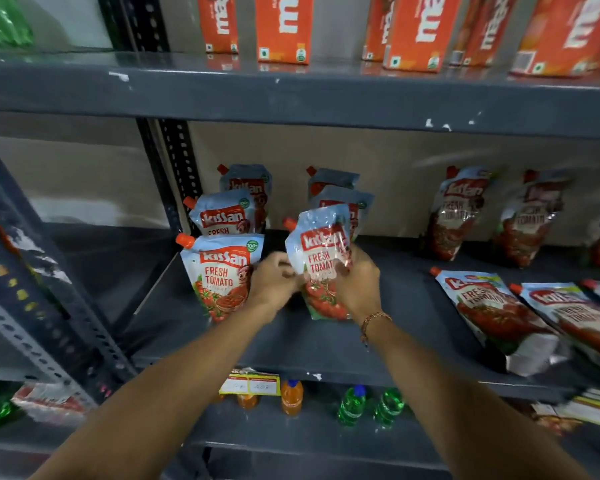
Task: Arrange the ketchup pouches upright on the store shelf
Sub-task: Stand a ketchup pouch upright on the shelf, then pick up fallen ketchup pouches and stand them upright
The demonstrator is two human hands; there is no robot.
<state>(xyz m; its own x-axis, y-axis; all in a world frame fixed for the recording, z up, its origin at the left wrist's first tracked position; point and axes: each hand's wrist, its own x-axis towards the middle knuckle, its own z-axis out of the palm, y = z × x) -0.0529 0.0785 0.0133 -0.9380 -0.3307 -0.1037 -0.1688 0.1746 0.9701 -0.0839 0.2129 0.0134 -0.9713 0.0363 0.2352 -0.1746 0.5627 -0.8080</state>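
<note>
Both hands meet at frame centre on one ketchup pouch [321, 261], held upright, base touching the grey shelf [326, 344]. Right hand [357, 284] wraps the pouch's right edge, fingers closed on it. Left hand [274, 277] is at the pouch's lower left edge, fingers curled against it; motion blur, exact grip there hard to read. Thread bracelet [374, 322] on the right wrist.

Left of centre: front standing pouch [220, 275] upright, orange cap at upper left, with two more upright pouches [232, 211] lined up behind it. Directly behind the held pouch, another short row of upright pouches [340, 192]. Right of frame: two blurred pouches [461, 209] lean on the back wall, and flat-lying pouches [499, 313] sit at the shelf's lower right.

Upper shelf: orange cartons [283, 27]. Bottom of frame: price tag [253, 384] on the shelf edge, orange and green bottles [352, 405] below.
</note>
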